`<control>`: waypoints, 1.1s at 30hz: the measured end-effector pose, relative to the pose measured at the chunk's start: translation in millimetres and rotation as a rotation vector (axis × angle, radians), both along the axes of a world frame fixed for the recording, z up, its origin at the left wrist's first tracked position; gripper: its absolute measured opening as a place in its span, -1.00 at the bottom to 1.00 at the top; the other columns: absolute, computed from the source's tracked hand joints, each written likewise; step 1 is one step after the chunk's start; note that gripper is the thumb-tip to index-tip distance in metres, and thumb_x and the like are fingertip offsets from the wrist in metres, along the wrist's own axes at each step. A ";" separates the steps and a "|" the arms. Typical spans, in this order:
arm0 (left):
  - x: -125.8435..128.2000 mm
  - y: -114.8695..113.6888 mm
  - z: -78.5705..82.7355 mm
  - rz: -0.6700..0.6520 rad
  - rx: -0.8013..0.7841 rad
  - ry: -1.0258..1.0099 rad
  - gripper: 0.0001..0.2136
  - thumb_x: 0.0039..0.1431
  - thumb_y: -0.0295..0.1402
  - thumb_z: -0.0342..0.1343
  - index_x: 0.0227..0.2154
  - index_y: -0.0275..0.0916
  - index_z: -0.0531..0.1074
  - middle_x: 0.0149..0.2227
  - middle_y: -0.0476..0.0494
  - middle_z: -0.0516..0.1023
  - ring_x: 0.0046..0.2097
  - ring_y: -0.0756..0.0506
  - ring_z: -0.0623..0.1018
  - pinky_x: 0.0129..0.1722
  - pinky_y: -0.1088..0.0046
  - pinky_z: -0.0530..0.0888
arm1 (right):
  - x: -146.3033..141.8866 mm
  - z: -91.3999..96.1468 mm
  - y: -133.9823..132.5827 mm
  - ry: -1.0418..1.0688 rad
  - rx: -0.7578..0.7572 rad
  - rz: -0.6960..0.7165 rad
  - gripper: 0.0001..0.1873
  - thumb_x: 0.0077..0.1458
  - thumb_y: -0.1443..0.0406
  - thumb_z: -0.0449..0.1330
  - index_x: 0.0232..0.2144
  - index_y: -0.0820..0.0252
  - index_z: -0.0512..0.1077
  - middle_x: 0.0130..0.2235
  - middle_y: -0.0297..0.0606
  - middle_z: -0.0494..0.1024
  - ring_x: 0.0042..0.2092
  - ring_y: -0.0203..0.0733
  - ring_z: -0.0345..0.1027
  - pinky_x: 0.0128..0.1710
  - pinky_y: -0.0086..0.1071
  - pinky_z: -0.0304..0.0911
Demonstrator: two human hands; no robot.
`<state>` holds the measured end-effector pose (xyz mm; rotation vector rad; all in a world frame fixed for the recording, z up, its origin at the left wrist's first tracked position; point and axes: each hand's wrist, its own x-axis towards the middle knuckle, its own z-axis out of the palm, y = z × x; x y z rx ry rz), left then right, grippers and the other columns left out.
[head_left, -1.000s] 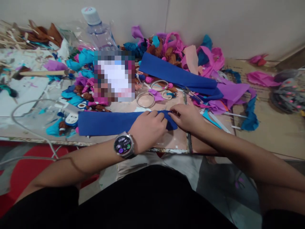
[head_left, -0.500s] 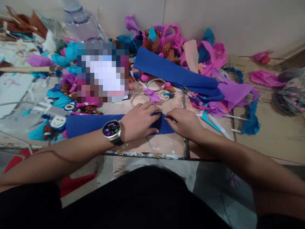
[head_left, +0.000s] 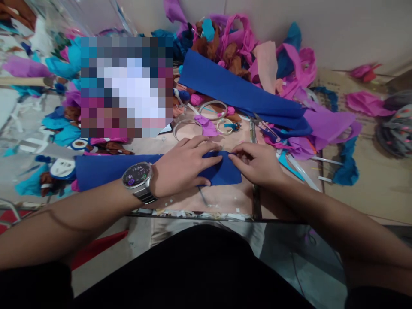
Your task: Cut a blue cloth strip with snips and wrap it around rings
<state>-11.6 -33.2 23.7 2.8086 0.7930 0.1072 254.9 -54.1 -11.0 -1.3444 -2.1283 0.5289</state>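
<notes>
A long folded strip of dark blue crepe paper (head_left: 106, 169) lies along the near edge of the work table (head_left: 222, 201). My left hand (head_left: 183, 165), with a watch (head_left: 137, 180) on its wrist, lies flat on the strip's right part, fingers stretched out. My right hand (head_left: 257, 165) is at the strip's right end, its fingers curled and pinching the upper right corner of the paper. Both hands touch the same strip.
A second dark blue strip (head_left: 238, 92) lies slanted behind, among a heap of pink, purple, teal and brown crepe scraps (head_left: 244, 43). Tape rings (head_left: 210, 109) and scissors (head_left: 265, 126) sit just beyond my hands. More scraps fill the left side (head_left: 61, 128). A blurred patch covers the centre-left.
My view has shifted down and closer. My left hand has slid left and flattened on the strip; my right hand stays pinching the strip's right end.
</notes>
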 end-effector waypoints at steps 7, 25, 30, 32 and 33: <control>7.6 -9.6 -2.0 0.027 -0.025 -0.049 -0.26 0.28 0.02 0.27 0.41 -0.24 0.30 0.36 -0.44 0.40 0.39 -0.48 0.31 0.30 -0.12 0.35 | 5.2 2.8 -5.1 0.047 -0.060 -0.029 -0.93 0.22 0.28 0.33 -0.31 0.16 0.59 -0.50 -0.39 0.58 -0.50 -0.32 0.40 -0.44 -0.44 0.24; 7.4 -8.3 -4.6 0.050 -0.040 -0.061 -0.45 0.33 -0.09 0.22 0.30 -0.21 0.45 0.35 -0.38 0.41 0.39 -0.46 0.30 0.28 -0.11 0.34 | 1.4 3.2 -6.8 -0.305 0.045 0.100 -0.84 0.35 0.25 0.22 -0.17 0.15 0.61 -0.23 -0.20 0.71 -0.20 -0.10 0.56 -0.20 -0.30 0.32; 8.0 -5.6 -6.6 0.042 -0.045 -0.085 -0.46 0.31 -0.14 0.24 0.29 -0.20 0.45 0.34 -0.39 0.43 0.38 -0.46 0.32 0.27 -0.09 0.34 | 1.7 -0.7 -7.3 -0.328 0.079 0.141 -0.84 0.35 0.26 0.21 -0.15 0.14 0.60 -0.17 -0.17 0.71 -0.15 -0.07 0.56 -0.16 -0.26 0.35; 8.3 -5.3 -7.4 0.041 -0.050 -0.093 -0.43 0.31 -0.11 0.23 0.31 -0.22 0.43 0.34 -0.41 0.43 0.38 -0.46 0.32 0.26 -0.10 0.34 | 1.3 -1.0 -7.2 -0.336 0.082 0.144 -0.84 0.36 0.25 0.21 -0.15 0.12 0.60 -0.17 -0.17 0.71 -0.15 -0.07 0.56 -0.16 -0.27 0.35; 8.6 -5.5 -7.9 0.043 -0.051 -0.092 -0.41 0.31 -0.09 0.23 0.32 -0.23 0.41 0.34 -0.42 0.42 0.38 -0.47 0.31 0.26 -0.10 0.34 | 1.0 -0.9 -7.1 -0.335 0.087 0.145 -0.83 0.37 0.25 0.21 -0.15 0.12 0.61 -0.17 -0.17 0.71 -0.15 -0.08 0.56 -0.16 -0.27 0.36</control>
